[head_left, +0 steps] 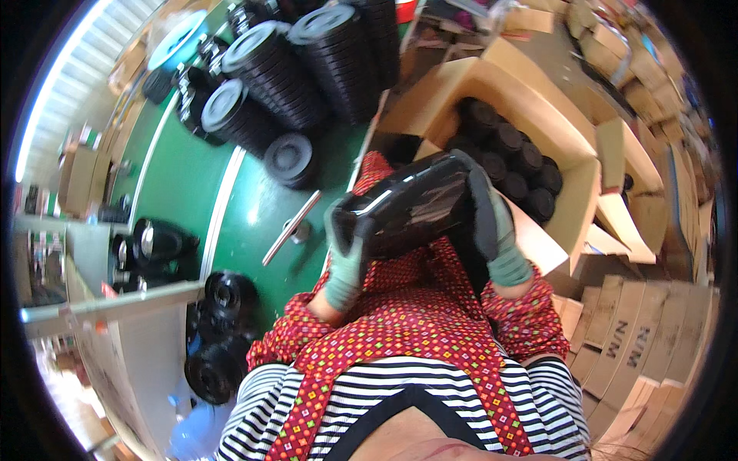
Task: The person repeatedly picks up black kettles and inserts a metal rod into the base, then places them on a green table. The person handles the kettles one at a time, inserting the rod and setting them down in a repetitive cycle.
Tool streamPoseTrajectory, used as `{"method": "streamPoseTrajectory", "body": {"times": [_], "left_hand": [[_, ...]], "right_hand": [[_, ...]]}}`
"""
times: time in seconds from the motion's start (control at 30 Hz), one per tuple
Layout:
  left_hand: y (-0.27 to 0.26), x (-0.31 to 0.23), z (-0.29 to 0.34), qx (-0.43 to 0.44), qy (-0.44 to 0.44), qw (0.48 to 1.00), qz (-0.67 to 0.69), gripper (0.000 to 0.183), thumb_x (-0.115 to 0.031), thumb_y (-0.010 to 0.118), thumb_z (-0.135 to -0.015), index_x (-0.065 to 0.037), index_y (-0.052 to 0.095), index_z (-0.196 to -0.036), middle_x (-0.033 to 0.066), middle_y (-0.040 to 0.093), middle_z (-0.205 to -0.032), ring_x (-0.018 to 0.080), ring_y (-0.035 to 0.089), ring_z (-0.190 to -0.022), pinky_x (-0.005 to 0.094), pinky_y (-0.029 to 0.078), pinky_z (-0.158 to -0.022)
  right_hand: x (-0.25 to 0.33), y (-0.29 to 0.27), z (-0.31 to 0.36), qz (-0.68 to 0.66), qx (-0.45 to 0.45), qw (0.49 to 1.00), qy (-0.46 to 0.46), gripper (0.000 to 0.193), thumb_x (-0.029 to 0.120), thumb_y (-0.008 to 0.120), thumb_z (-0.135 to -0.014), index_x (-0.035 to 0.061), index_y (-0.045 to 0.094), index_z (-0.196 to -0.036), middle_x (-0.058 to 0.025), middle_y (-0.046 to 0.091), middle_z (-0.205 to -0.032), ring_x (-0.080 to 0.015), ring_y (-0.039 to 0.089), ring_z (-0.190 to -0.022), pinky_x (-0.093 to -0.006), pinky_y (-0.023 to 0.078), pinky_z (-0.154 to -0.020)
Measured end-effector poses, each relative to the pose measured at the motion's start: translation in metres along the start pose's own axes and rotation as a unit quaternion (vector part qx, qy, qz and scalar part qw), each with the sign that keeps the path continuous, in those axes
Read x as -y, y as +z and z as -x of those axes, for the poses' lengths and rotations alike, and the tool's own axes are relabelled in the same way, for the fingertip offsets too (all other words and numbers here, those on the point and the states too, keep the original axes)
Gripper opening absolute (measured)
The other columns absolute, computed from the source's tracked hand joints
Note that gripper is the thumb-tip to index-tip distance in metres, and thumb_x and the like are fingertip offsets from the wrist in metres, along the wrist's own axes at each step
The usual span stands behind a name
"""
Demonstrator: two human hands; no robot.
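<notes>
The left hand (pixel 346 250) and the right hand (pixel 496 227) both wear green gloves with dark palms. Their fingers are bent around a shiny black piece (pixel 419 200), one hand at each end. The fingers are only as far open as the piece is thick. I can't see all the fingertips, because some hide behind it.

The shiny black piece is long and curved. It is up in the air in front of the red dotted apron (pixel 400 315), just to the left of the big open box (pixel 530 100) and a bit nearer the person. Its long way runs on a slant: the left end is lower and farther from the big open box, and the right end is higher and closer to it. So the right hand is the one nearer the box, and the left hand is farther off.

Inside the big open box sit lots of dark round parts (pixel 507 138), close together. To the left of the box is a green surface (pixel 254 192) with tall stacks of black discs (pixel 284 84), one low black disc (pixel 290 160) and a silver bar (pixel 292 229). On the near right side of the box is more brown cardboard (pixel 638 338).
</notes>
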State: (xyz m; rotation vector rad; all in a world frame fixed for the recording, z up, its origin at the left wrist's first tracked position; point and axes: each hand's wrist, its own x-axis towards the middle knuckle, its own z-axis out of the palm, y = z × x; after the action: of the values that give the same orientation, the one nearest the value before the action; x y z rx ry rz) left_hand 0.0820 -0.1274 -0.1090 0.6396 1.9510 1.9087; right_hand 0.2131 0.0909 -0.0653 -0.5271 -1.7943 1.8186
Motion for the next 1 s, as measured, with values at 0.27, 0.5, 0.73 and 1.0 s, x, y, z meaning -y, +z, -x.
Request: {"method": "streamPoseTrajectory", "body": {"times": [0.27, 0.5, 0.73, 1.0], "left_hand": [[-0.07, 0.002, 0.025, 0.295, 0.197, 0.905, -0.232, 0.087, -0.011, 0.084, -0.083, -0.004, 0.041, -0.159, 0.0263, 0.044, -0.155, 0.043, 0.045, -0.145, 0.047, 0.035, -0.122], [-0.195, 0.059, -0.025, 0.112, 0.033, 0.826, -0.552, 0.108, -0.014, 0.086, -0.079, -0.018, 0.025, -0.168, 0.0274, 0.046, -0.148, 0.0495, 0.06, -0.122, 0.0496, 0.054, -0.101], [-0.161, 0.026, -0.039, 0.132, -0.096, 0.962, -0.22, 0.064, 0.004, 0.068, -0.093, -0.005, 0.052, -0.154, 0.0155, 0.069, -0.133, 0.0215, 0.068, -0.111, 0.0332, 0.054, -0.093], [-0.017, -0.138, -0.107, 0.315, 0.075, 0.884, -0.337, 0.073, 0.0, 0.076, -0.085, -0.007, 0.053, -0.154, 0.0225, 0.064, -0.118, 0.0371, 0.07, -0.098, 0.0406, 0.056, -0.085]], "right_hand": [[-0.072, -0.028, -0.027, -0.008, -0.014, 0.998, 0.063, 0.032, 0.023, 0.06, -0.109, -0.0039, 0.075, -0.115, -0.009, 0.077, -0.105, -0.0148, 0.072, -0.095, -0.029, 0.057, -0.086], [-0.051, -0.014, -0.021, -0.092, 0.146, 0.981, 0.09, 0.026, 0.015, 0.065, -0.105, -0.0074, 0.078, -0.103, -0.0128, 0.08, -0.101, -0.0148, 0.073, -0.09, -0.0288, 0.057, -0.085], [-0.024, -0.009, -0.011, -0.024, 0.177, 0.983, 0.037, 0.033, 0.014, 0.077, -0.095, -0.0011, 0.072, -0.124, -0.0127, 0.07, -0.13, -0.0194, 0.065, -0.121, -0.0337, 0.05, -0.106], [0.058, -0.015, -0.108, 0.393, 0.227, 0.827, -0.332, 0.052, 0.035, 0.067, -0.096, 0.008, 0.067, -0.141, -0.0213, 0.06, -0.145, -0.0421, 0.049, -0.14, -0.059, 0.025, -0.124]]}}
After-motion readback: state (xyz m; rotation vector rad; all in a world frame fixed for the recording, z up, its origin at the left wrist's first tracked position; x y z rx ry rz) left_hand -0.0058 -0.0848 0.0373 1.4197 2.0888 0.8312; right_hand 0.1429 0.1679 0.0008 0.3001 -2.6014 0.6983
